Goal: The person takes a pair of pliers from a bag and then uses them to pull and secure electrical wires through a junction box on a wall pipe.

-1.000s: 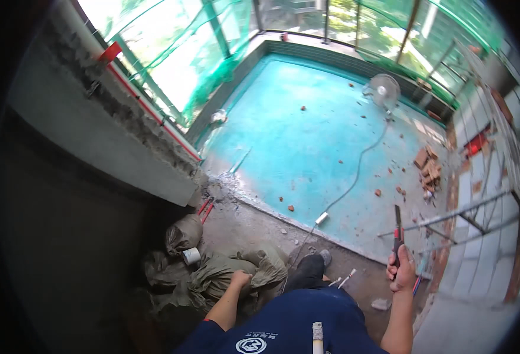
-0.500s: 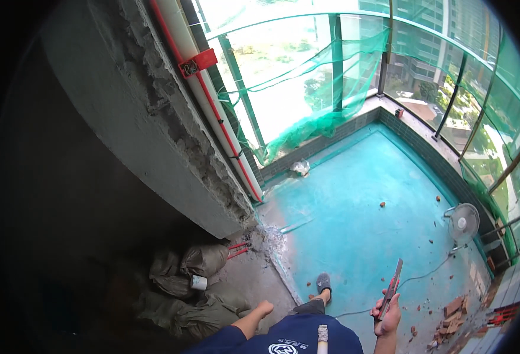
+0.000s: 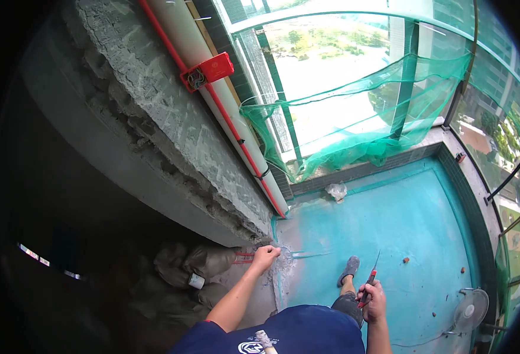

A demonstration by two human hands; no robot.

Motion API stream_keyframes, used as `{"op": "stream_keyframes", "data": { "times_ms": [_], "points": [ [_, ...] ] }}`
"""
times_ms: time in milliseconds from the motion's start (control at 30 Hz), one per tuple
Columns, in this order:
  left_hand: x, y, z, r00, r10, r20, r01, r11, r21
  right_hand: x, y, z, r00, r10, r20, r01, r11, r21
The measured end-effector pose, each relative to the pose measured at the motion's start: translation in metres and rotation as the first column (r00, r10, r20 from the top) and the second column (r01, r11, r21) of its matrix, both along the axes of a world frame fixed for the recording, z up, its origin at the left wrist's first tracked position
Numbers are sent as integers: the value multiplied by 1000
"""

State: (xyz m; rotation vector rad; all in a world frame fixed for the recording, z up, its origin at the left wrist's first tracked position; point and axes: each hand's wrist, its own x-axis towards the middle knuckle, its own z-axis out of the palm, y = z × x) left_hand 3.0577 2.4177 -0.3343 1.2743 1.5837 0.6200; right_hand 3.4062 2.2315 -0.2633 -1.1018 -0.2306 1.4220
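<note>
My right hand (image 3: 376, 301) is closed around a utility knife (image 3: 371, 278) with a red and black handle, its thin blade extended and pointing up and away. Held out over the broken floor edge near the wall's foot is my left hand (image 3: 266, 258). Its fingers are curled together, and whatever they may hold is hidden or too small to make out. A cigarette (image 3: 267, 343) with a long ash tip shows at the lower edge, in front of my dark blue shirt. My foot in a grey clog (image 3: 349, 269) stands on the turquoise-coated floor (image 3: 384, 218).
A rough concrete wall edge (image 3: 171, 135) rises at the left beside a white pipe (image 3: 230, 112) and a red conduit with an open box (image 3: 207, 71). Sacks (image 3: 210, 262) lie in shadow below. Green netting (image 3: 354, 150) hangs along the glass railing; a fan (image 3: 471, 310) stands right.
My left hand has come up and forward, its fingers now curled. The knife has shifted left with my right hand and turned edge-on. My view has swung right and moved toward the wall.
</note>
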Motion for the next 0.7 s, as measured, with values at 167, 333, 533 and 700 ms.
{"op": "stream_keyframes", "data": {
  "times_ms": [167,333,533,700],
  "points": [
    [21,37,-44,933,354,62,-344,930,-126,61,145,8,976,218,23,-218,976,10],
    [31,106,-25,876,482,16,-482,875,54,104,270,39,894,432,121,-433,901,-22],
    [64,298,91,804,496,328,-590,736,332,114,389,86,753,592,288,-597,798,-80],
    [43,428,115,605,626,493,-787,375,490,85,466,119,640,665,386,-707,706,-45]
  ]
}}
